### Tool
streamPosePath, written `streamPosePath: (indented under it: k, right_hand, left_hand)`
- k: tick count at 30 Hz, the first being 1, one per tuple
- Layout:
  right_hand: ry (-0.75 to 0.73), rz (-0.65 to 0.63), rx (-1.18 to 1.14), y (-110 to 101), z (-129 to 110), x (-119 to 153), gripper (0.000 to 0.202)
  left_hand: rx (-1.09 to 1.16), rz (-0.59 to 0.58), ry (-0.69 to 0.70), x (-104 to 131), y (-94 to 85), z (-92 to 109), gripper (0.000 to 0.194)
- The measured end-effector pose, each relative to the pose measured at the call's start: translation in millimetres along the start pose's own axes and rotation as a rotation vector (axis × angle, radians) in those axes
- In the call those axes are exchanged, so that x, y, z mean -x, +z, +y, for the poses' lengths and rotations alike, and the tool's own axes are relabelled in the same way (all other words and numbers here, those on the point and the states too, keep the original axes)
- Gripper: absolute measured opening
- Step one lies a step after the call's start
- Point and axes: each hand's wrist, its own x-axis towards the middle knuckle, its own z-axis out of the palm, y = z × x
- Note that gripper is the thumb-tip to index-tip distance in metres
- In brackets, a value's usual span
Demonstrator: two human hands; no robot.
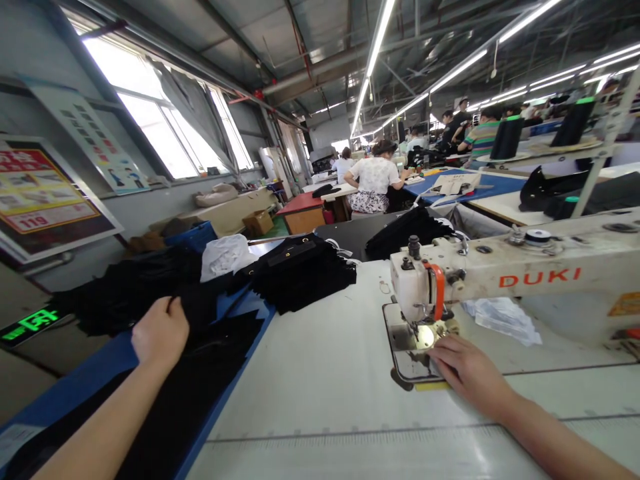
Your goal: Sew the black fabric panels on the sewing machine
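Observation:
My left hand [161, 331] is closed in a pinch on a piece of black fabric [200, 303], above the blue side table at the left. Under and beside it lie more dark cloth pieces [220, 340]. My right hand [470, 373] rests at the right edge of the metal needle plate [400, 337] of the white sewing machine [480, 267]. Its fingers are drawn together near the lit presser foot, and whatever they hold, if anything, is hidden. A stack of black fabric pieces [305, 273] with small metal eyelets lies on the sewing table [310, 373] between my hands.
A white plastic bag [227, 257] sits behind the black cloth. Another black stack [410, 230] lies behind the machine head, and crumpled clear plastic [503, 320] lies under the machine arm. A ruler strip [350, 437] runs along the table front. A seated co-worker [375, 177] is ahead.

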Motion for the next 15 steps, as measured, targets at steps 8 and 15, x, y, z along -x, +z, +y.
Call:
streamPosePath:
  k: [8, 15]
  right_hand:
    - [-0.014, -0.007, 0.004, -3, -1, -7, 0.025]
    - [-0.008, 0.03, 0.078, -12, -8, -2, 0.021]
  left_hand:
    - [0.147, 0.011, 1.05, 122, 21.3, 110, 0.042]
    - [0.441, 0.017, 1.206, 225, 34.6, 237, 0.024]
